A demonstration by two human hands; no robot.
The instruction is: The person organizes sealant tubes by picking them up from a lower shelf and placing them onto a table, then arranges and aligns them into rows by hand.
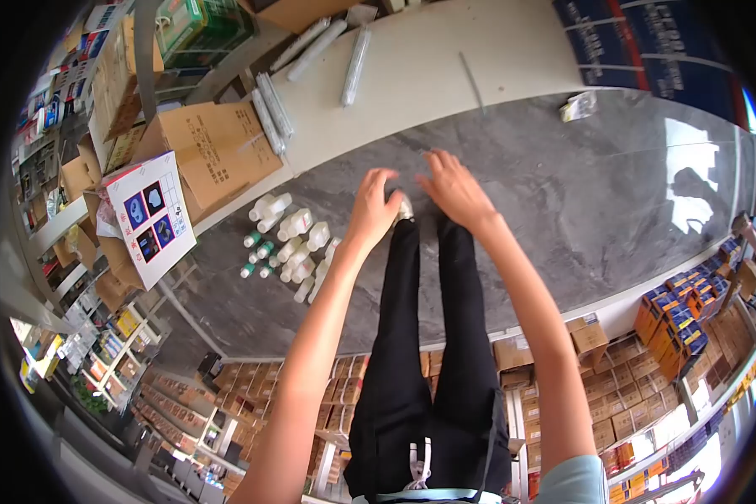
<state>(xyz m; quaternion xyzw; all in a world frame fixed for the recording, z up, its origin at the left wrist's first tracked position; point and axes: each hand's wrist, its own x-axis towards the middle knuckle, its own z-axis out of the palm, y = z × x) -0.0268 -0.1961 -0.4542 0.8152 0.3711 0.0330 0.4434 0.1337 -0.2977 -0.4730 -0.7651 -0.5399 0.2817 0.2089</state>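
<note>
My left hand (371, 208) hangs in front of me above the grey marbled floor (529, 185), its fingers bent with the thumb apart and nothing seen in it. To its right, my right hand (458, 189) has its fingers stretched out and also looks empty. A gap separates the two hands. Just beside my left hand a light-coloured shoe (406, 207) shows at the end of a black trouser leg. Several white plastic bottles (294, 225) stand grouped to the left of my left forearm, some with green caps (252, 239). Neither hand touches them.
An opened cardboard box (214, 151) and a printed white carton panel (149, 218) are at the left. Wrapped long packets (357, 67) lie beyond the floor's edge. Dark blue boxes (647, 42) stand at the top right, near a small plastic packet (579, 106). Stacked cartons (622, 386) line the lower right.
</note>
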